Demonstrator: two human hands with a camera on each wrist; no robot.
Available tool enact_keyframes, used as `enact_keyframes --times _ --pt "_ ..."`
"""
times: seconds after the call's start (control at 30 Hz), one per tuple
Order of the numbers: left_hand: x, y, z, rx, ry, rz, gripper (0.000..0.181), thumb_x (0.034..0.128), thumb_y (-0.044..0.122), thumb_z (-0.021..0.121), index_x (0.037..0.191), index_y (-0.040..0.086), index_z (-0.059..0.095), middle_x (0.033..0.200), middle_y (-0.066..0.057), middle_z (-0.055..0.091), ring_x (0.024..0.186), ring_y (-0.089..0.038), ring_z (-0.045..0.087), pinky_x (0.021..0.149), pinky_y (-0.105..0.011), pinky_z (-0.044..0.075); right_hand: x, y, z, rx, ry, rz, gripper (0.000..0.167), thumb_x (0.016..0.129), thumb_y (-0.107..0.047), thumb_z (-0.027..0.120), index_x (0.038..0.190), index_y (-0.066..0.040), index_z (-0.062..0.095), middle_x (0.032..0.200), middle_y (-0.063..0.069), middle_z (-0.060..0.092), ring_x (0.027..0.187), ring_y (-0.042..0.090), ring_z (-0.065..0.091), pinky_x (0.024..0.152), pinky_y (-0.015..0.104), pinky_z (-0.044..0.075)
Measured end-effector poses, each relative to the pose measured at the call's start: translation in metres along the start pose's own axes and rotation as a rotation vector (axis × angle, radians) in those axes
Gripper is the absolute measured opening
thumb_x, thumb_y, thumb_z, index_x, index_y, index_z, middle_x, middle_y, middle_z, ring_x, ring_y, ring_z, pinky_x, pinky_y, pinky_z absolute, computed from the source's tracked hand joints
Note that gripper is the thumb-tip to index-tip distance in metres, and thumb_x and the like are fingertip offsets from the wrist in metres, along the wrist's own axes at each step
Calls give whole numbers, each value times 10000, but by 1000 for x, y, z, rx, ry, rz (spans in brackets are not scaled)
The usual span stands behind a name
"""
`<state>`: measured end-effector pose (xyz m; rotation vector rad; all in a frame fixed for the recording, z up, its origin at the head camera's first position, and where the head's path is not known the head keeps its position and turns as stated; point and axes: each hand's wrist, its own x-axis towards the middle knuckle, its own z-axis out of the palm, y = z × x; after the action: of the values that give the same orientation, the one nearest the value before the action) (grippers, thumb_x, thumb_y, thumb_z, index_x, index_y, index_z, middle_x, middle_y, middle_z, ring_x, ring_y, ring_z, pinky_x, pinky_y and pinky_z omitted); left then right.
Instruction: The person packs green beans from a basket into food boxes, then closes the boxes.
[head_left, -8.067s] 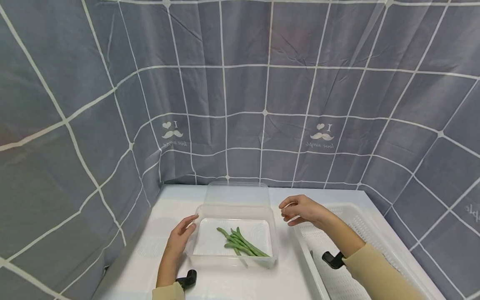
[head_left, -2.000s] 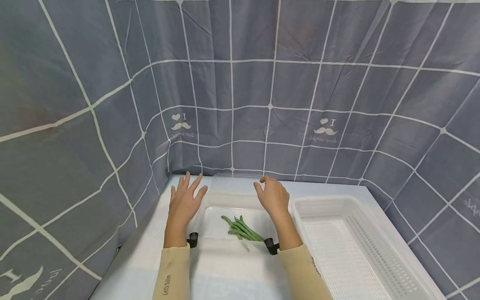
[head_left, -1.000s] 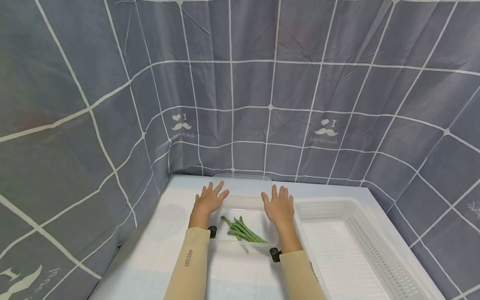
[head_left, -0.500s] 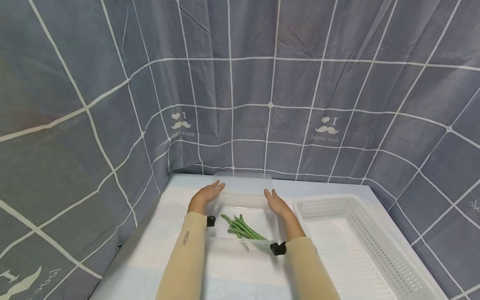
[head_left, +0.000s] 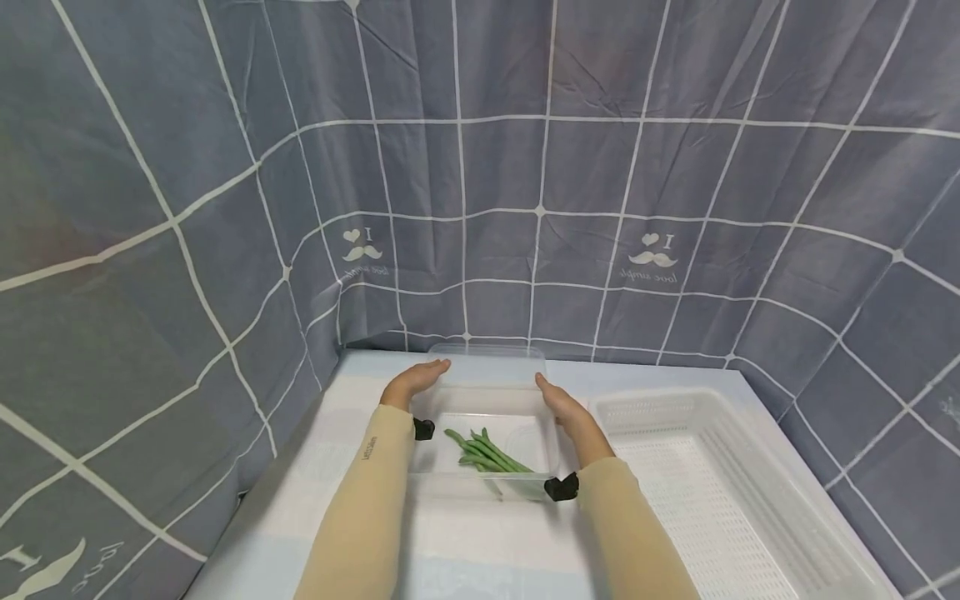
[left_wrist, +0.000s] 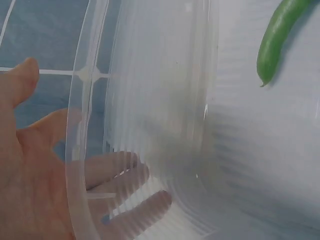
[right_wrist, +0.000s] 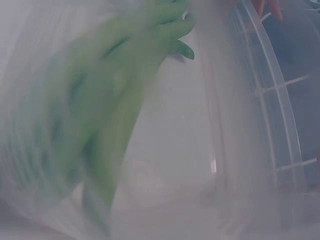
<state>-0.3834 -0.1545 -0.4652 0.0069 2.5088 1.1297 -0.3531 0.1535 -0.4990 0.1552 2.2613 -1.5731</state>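
Note:
Several green beans (head_left: 486, 450) lie in a bunch in a clear plastic container (head_left: 487, 400), toward its front right. My left hand (head_left: 417, 382) is at the container's left wall. In the left wrist view, this left hand (left_wrist: 37, 170) has its thumb raised and its fingers extended outside the see-through wall, with one bean tip (left_wrist: 272, 55) inside. On the opposite side, my right hand (head_left: 566, 410) lies along the right wall with fingers pointing forward. The right wrist view shows the beans (right_wrist: 115, 100) hazily through plastic, and only fingertips (right_wrist: 272, 7) at the top edge.
A white perforated basket (head_left: 686, 500) stands on the white table (head_left: 480, 542) at the right. Directly behind the container is a clear flat lid-like piece (head_left: 487, 360). Grey checked curtains (head_left: 495, 167) enclose the back and sides.
Eight seconds ago my right hand was near the basket. Later both hands hovered around the container's top; they have since come down along its two sides. The beans keep their place inside.

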Motion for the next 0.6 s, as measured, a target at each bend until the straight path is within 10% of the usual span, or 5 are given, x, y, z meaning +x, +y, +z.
enact_keyframes --times 0.6 --pt "12 -18 1 -121 132 -82 905 1058 676 403 1676 29 260 1757 -236 207 1627 -479 189 1321 -639 214 3 -4 -5 322 15 19 808 1145 -469 293 1666 80 10 1752 323 -11 1645 489 82 1354 565 148"
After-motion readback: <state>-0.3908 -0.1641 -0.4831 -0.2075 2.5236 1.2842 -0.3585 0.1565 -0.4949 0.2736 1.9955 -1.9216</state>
